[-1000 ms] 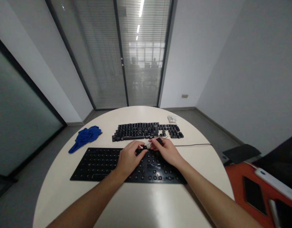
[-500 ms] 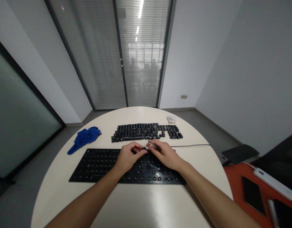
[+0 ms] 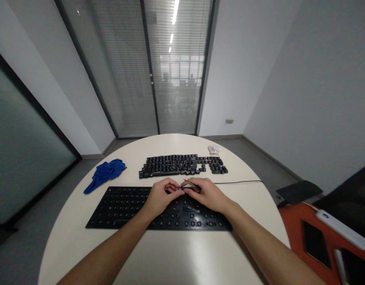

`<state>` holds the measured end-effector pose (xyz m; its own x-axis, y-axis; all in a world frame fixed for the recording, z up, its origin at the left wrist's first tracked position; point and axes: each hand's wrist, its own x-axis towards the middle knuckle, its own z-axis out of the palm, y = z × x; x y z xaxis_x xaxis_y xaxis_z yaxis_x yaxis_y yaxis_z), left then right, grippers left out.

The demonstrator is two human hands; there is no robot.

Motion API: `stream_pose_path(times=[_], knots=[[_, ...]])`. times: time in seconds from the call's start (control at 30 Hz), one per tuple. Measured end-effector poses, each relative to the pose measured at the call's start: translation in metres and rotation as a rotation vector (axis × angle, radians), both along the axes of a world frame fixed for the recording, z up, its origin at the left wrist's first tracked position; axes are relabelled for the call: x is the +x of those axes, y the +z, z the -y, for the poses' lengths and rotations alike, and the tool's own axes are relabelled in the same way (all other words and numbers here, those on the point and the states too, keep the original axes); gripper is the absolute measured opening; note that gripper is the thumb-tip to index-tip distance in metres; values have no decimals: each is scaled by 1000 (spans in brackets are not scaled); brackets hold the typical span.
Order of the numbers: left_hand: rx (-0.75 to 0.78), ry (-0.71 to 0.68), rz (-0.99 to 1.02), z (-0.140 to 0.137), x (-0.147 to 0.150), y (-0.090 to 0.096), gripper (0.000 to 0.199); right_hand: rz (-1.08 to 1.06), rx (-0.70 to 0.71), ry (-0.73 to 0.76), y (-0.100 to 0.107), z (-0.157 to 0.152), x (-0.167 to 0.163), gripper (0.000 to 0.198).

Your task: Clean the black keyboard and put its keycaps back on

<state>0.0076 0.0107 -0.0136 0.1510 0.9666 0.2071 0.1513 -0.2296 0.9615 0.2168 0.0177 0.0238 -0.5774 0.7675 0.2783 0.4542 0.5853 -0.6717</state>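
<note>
A black keyboard base [image 3: 123, 206] with its keycaps off lies across the near part of the table, small round key posts showing in rows. Above its upper middle, my left hand [image 3: 161, 196] pinches a small dark keycap [image 3: 181, 189] between thumb and fingers. My right hand [image 3: 208, 194] is closed around slim metal tweezers [image 3: 189, 183], their tips pointing left beside the keycap. Both hands' fingertips nearly meet there. Behind them, loose black keycaps [image 3: 167, 164] are laid out in keyboard order. The fingers partly hide the keycap and the tool.
On the round white table [image 3: 158, 257] lie a crumpled blue cloth [image 3: 107, 172] at left and a small clear plastic bag [image 3: 213, 150] at far right. A thin black cable [image 3: 238, 182] runs off the right edge. An orange chair seat [image 3: 295, 225] holds a phone [image 3: 315, 243].
The right hand has tilted, and the tweezers' tips have come down slightly. The keycap has turned between the left fingers. Both hands keep almost the same place.
</note>
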Motion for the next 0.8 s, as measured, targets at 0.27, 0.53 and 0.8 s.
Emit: stream_pose_path(times=[0.27,0.53,0.8], knots=[[10,-53,-44,2,-1,-1,26,79,86,-4,-3,-3,4,20],[39,-76,-95,3,0,-2,26,140,88,-55,-1,-1,4,20],[36,-51,-147,2,-2,-4,22,164,105,-58,-4,-2,3,21]])
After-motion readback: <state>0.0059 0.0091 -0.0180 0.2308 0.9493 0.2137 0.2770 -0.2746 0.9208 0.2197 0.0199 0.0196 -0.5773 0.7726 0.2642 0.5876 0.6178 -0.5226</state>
